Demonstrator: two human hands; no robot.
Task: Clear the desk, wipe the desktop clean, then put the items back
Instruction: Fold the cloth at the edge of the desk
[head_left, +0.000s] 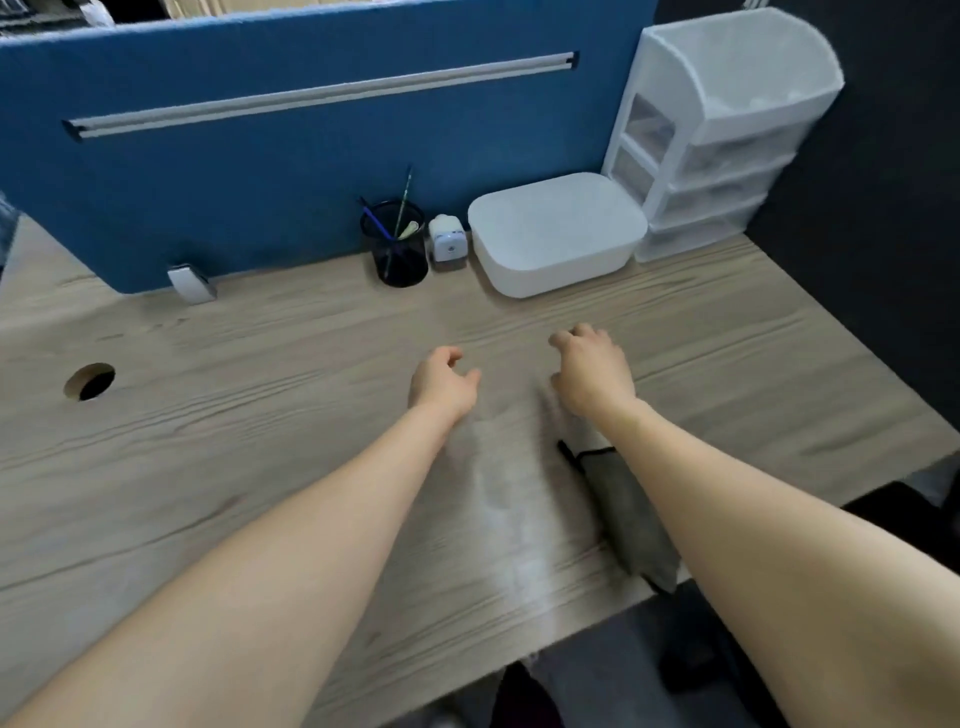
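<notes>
A grey cloth (631, 514) lies by the near desk edge under the right forearm, likely ready for wiping, while the left hand (441, 382) and right hand (592, 371), loosely curled and empty, hover over the bare desktop (260, 415) toward the pen cup (397, 244), sharpener (447, 241), white box (556, 234) and drawer unit (722, 135) lined along the blue partition (260, 171).

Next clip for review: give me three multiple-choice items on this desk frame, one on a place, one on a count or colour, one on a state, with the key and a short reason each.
1. Where is the pen cup?
A. beside the cable hole
B. left of the small white device, at the divider
C. on the drawer unit

2. What colour is the divider?
A. blue
B. green
C. red

3. What do the hands hold?
A. left hand holds the cloth
B. right hand holds a pen
C. nothing

Key: 1 B, the cup stands against the divider next to the device. 2 A, the panel is blue. 3 C, left hand and right hand hover, loosely curled, empty; the grey cloth lies on the desk.
</notes>
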